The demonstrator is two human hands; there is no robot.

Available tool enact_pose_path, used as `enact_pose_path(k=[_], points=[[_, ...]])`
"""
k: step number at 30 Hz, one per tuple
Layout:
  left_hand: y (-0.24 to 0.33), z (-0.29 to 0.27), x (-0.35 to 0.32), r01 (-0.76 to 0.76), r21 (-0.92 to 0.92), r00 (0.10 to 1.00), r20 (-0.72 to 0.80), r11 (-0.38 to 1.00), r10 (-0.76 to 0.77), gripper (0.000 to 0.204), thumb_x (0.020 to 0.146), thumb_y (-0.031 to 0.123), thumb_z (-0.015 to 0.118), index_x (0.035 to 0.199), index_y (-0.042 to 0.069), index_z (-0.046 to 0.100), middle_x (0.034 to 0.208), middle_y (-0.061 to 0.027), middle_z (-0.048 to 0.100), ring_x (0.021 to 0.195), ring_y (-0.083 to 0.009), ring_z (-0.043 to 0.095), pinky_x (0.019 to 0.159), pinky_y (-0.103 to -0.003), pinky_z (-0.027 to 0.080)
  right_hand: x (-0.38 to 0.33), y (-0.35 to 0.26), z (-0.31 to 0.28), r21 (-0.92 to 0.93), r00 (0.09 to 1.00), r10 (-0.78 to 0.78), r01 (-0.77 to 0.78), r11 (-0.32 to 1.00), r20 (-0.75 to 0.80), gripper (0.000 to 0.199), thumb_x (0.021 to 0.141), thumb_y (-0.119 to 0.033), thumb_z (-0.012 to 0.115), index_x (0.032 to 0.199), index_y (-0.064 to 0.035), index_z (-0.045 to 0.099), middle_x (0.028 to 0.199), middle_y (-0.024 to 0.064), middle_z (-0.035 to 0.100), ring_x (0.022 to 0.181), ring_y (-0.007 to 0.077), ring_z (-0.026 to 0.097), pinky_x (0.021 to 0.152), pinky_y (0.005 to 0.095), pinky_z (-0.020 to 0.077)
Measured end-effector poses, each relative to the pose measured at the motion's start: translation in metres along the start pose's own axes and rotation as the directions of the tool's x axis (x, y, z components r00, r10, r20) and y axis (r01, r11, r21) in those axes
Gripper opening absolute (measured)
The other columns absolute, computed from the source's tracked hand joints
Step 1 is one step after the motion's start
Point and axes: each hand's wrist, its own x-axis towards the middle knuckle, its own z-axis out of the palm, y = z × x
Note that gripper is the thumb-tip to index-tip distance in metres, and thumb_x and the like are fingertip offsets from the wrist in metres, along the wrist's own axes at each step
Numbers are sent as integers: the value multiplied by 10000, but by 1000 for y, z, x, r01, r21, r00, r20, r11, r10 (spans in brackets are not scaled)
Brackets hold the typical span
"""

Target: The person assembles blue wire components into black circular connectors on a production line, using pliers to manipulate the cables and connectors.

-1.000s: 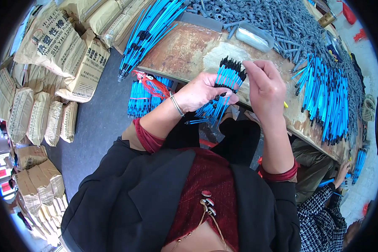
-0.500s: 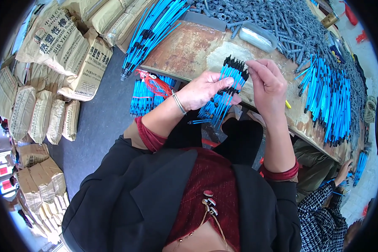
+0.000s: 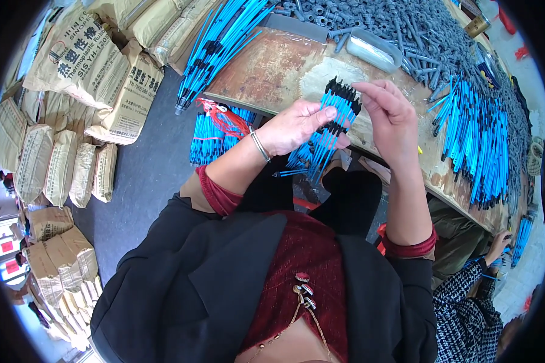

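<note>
My left hand point(image 3: 297, 127) is closed round a bundle of thin blue tubes point(image 3: 340, 109) with black ends, its thumb lying across them. The black tips point up and away from me, and the lower ends fan out above my lap. Beside the tips is my right hand point(image 3: 395, 124), its fingers bent and apart, with the index fingertip at the edge of the black ends. Whether that fingertip touches them I cannot tell. No separate piece shows in the right hand.
The wooden table point(image 3: 272, 66) carries heaped grey plastic fittings point(image 3: 406, 36), a clear plastic box point(image 3: 374, 51) and more blue tubes point(image 3: 475, 145). Another tube bundle point(image 3: 212, 54) leans over its left edge. Paper sacks point(image 3: 72, 60) stand at left. A co-worker's hand point(image 3: 498, 245) is at lower right.
My right hand's fingers have spread a little from a tighter bend near the black tips. The left hand still grips the bundle, which has tilted slightly.
</note>
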Motion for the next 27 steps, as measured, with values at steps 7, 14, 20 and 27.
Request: enact_pose_path(k=[7,14,20,27], points=[[-2,-4,1,-8,6,999,32,1000,8,355,922,340,465,1040,20,561,902,-117,639,832,-190,637,742,-303,519,5,-5,-2,-52,995,-85,88,995,49,174,809,16,559,960,-22,637,838,74,573,773,164,557,673,250,432],[-1,-8,0,12,-14,997,74,1000,-11,362,922,346,460,1042,20,561,910,-128,642,825,-187,637,733,-300,519,7,-5,-1,34,992,-124,123,992,32,197,765,56,566,925,-33,638,793,92,582,722,221,581,620,279,456],[1,-8,-1,43,-45,995,87,998,-39,277,923,262,478,1032,23,568,909,-120,642,825,-185,638,742,-296,521,7,-14,-3,-21,987,-138,141,990,82,177,789,27,562,943,-25,632,850,89,586,770,202,580,674,279,452],[-1,-2,2,-6,38,998,57,999,4,138,860,13,528,982,23,592,900,-78,642,837,-185,638,782,-287,518,7,-13,-8,-172,951,-258,287,943,170,257,773,-5,572,1027,-40,597,939,127,591,860,283,588,754,332,462]])
